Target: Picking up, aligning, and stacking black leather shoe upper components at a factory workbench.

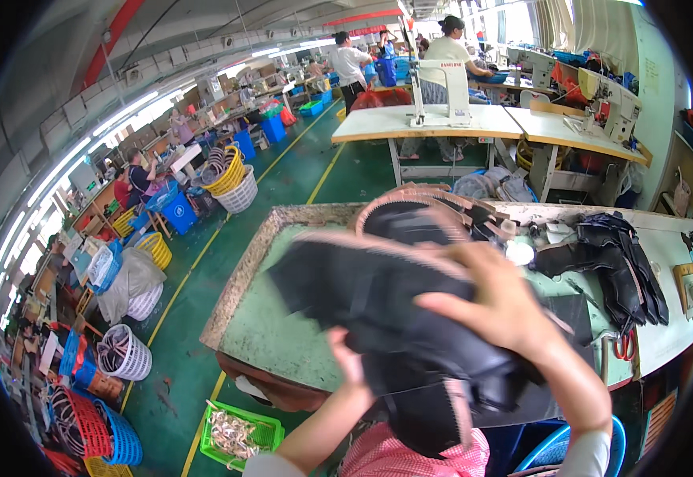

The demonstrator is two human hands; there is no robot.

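Observation:
A bundle of black leather shoe uppers [362, 290] with pale pink serrated edges is held up over the near side of the workbench, partly smeared by motion. My left hand [348, 362] grips its lower left side, some fingers hidden behind the leather. At the upper right, my right hand [485, 298] clasps it, thumb across the black face and blurred fingers at the pink edge. Behind the bundle, more uppers with pink edges [410, 207] lie curved on the bench. Several black leather pieces [613, 266] are piled on the right.
The green-topped workbench [263, 278] has a raised, worn rim. Red-handled scissors [625, 345] lie at its right. A green basket of small pale pieces [239, 433] stands on the floor at lower left. Sewing machines [446, 91] stand on tables ahead, with people working beyond.

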